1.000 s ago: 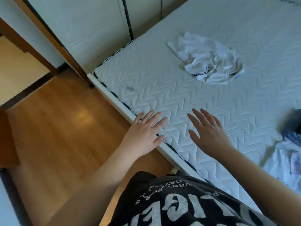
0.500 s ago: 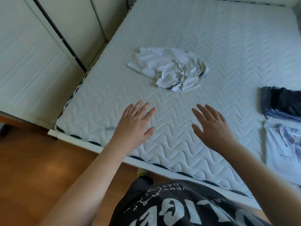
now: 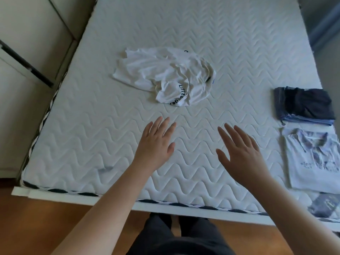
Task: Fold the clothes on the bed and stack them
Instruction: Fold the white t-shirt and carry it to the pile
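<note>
Head view, only 1 cam. Bed (image 3: pixel 239 52) w/ white quilted wavy-pattern mattress fills most of frame; 1 small grey smudge near its front-left corner. Clothes on it, counted: 1 crumpled white shirt (image 3: pixel 165 76) w/ dark lettering, lying loose around the middle of the mattress, not folded; 1 folded dark stack (image 3: pixel 305 105) at the right edge, dark garment on top, approx 2 blue layers showing under it, exact count can't tell; 1 folded light polo (image 3: pixel 316 161) just in front of that stack, collar toward the stack, small print on the chest; 1 grey patterned piece (image 3: pixel 325 205) at the front-right corner, partly cut off, can't tell what it is.

Hands: 2, both bare, both over the mattress nearer the front edge than the white shirt, well apart from each other. Left hand (image 3: pixel 156 144) palm down, fingers straight and slightly spread, grip released, holding nothing. Right hand (image 3: pixel 241 155) same: fingers straight, spread, thumb out, grip released, nothing in it. Neither touches the shirt; whether they touch the mattress can't tell. Fingertips of both point toward the crumpled shirt.

Wood floor (image 3: pixel 36 227) in front of the bed, white closet doors (image 3: pixel 27 52) at left, person's dark clothing at bottom centre.
</note>
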The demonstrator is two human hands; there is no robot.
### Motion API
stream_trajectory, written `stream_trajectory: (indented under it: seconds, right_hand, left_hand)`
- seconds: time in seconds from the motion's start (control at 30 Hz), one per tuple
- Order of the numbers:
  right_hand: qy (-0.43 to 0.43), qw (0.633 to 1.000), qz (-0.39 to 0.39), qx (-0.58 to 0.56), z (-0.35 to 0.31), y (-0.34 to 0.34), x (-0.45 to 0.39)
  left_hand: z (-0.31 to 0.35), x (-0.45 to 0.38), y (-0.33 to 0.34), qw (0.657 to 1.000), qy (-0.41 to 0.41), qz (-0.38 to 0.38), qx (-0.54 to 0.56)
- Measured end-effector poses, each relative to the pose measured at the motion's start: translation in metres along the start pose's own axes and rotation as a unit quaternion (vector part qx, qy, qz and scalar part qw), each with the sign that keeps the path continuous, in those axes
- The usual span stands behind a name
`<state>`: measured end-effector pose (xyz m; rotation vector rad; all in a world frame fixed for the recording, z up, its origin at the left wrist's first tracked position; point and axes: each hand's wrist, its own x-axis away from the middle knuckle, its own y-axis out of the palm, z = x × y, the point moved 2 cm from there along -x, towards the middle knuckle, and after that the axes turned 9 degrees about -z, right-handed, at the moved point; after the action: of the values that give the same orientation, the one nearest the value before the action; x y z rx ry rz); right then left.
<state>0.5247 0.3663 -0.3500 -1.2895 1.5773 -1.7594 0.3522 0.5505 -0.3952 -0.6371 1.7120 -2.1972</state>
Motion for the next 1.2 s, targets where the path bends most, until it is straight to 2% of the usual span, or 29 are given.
stream_trajectory:
  seconds: [0.2, 0.53, 0.67, 0.73, 0.93, 1.07, 1.13, 1.2]
  right_hand:
    - [-0.004, 1.000, -0.024, -0.010, 0.029, 0.022, -0.064]
    - [-0.054, 0.997, -0.046, 0.006, 0.043, 0.085, -0.239]
    - [-0.050, 0.998, -0.041, -0.025, 0.041, 0.130, -0.306]
    - [-0.030, 0.998, -0.040, -0.042, 0.046, 0.156, -0.342]
    - [-0.015, 0.998, -0.040, -0.055, 0.074, 0.220, -0.436]
    - [0.012, 0.999, -0.028, -0.040, 0.096, 0.251, -0.486]
    - [0.048, 0.997, -0.014, -0.065, 0.106, 0.267, -0.501]
    - [0.051, 0.996, 0.013, -0.076, 0.109, 0.286, -0.508]
  left_hand:
    - [-0.014, -0.065, 0.030, 0.999, 0.018, -0.027, -0.008]
    - [-0.047, -0.195, 0.108, 1.000, 0.018, -0.003, 0.026]
    - [-0.062, -0.246, 0.177, 0.994, 0.053, -0.089, -0.014]
    - [-0.071, -0.277, 0.213, 0.992, 0.038, -0.114, -0.025]
    - [-0.096, -0.367, 0.274, 0.998, -0.017, -0.056, -0.011]
    - [-0.105, -0.402, 0.316, 0.996, -0.052, -0.076, -0.004]
    - [-0.102, -0.408, 0.334, 0.997, -0.066, -0.027, -0.013]
    - [-0.101, -0.411, 0.347, 0.995, -0.069, 0.074, -0.005]
